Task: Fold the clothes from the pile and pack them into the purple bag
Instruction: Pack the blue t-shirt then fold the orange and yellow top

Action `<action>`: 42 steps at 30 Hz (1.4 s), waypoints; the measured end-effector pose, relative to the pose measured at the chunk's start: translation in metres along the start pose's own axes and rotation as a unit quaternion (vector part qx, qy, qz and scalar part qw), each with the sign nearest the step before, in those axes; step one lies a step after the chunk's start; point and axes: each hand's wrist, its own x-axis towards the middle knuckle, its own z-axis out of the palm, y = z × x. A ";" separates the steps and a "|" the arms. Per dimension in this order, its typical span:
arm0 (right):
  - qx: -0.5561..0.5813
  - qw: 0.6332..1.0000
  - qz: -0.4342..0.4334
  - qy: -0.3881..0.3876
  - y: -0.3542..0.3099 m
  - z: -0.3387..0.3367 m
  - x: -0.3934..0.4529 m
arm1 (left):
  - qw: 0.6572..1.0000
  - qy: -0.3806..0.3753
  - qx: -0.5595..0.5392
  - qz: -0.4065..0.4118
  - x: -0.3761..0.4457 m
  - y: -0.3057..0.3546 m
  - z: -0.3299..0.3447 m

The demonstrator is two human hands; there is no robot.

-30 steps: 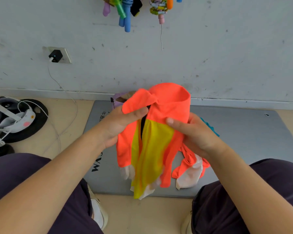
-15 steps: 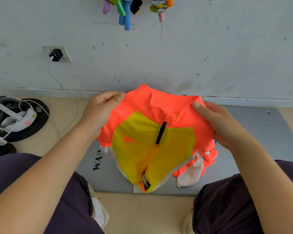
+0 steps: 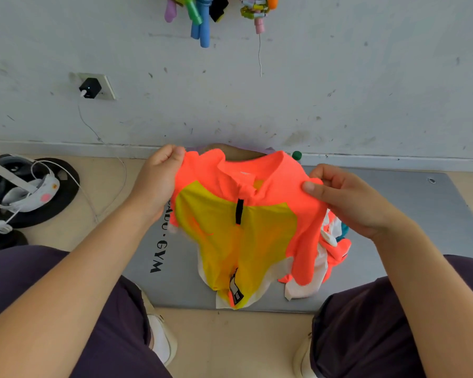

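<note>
Beige flooring [image 3: 230, 342] fills the near part of the view, with the person's dark purple trouser legs [image 3: 372, 331] at either side and pale shoes [image 3: 161, 339] planted on it. Beyond the shoes lies a grey gym mat [image 3: 421, 214], its near edge running across between the knees and black lettering along its left edge.

Above the middle of the mat hangs the orange and yellow shirt [image 3: 243, 236], held up off the mat and spread out by its shoulders, front facing the camera, with a short black placket under the collar and a label at the hem. The left hand [image 3: 155, 184] pinches the shirt's left shoulder between thumb and curled fingers. The right hand [image 3: 347, 197] pinches the right shoulder, thumb on the front of the cloth and fingers curled behind it.

Under and just right of the shirt, toward the mat's right half, lies the pile of clothes [image 3: 331, 257]: orange, white and a bit of teal cloth, mostly hidden.

Past the shirt's collar, at the mat's far edge against the wall, a sliver of the purple bag [image 3: 268, 150] shows, its opening brownish inside; a green cap [image 3: 296, 154] sits just beside it.

Left of the mat, on the floor, a black round object carries a white headset [image 3: 30, 195] with cables. A scuffed white wall [image 3: 339, 91] bears a socket with a black charger [image 3: 89, 88], and coloured toys [image 3: 202, 20] hang at the top.
</note>
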 end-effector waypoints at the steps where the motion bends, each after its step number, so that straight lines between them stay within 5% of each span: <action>1: 0.007 1.000 0.002 0.009 0.000 0.002 0.000 | 0.999 -0.008 -0.030 -0.033 -0.003 0.003 0.004; 4: -0.007 0.999 0.015 0.031 -0.002 0.008 -0.001 | 0.994 -0.074 -0.024 -0.079 -0.011 0.008 0.014; 7: -0.007 1.000 0.006 0.001 -0.001 0.023 -0.001 | 0.977 -0.182 0.115 -0.002 -0.023 0.010 0.023; 12: -0.069 0.997 -0.034 -0.022 0.003 0.062 -0.001 | 0.929 -0.334 0.159 0.028 -0.052 0.007 0.054; 17: -0.066 0.997 -0.025 -0.025 0.001 0.056 -0.003 | 0.942 -0.275 0.190 0.041 -0.039 0.012 0.039; 19: -0.149 0.986 -0.007 -0.071 -0.001 0.041 -0.002 | 0.943 -0.278 0.179 0.044 -0.028 0.017 0.021; 22: -0.371 0.920 0.014 -0.121 0.010 0.019 0.003 | 0.928 -0.294 0.227 0.039 -0.019 0.022 -0.003; 26: -0.489 0.869 0.017 -0.069 0.026 0.002 0.006 | 0.895 -0.271 0.349 0.058 -0.013 0.018 -0.015; 30: -0.506 0.861 0.014 -0.044 0.032 0.002 0.005 | 0.902 -0.196 0.373 0.090 -0.015 0.012 -0.015; 35: -0.456 0.887 0.030 -0.065 0.032 0.007 0.006 | 0.900 -0.179 0.382 0.108 -0.013 0.011 -0.013; 42: -0.493 0.868 0.040 -0.046 0.031 0.002 0.009 | 0.901 -0.141 0.397 0.107 -0.011 0.010 -0.019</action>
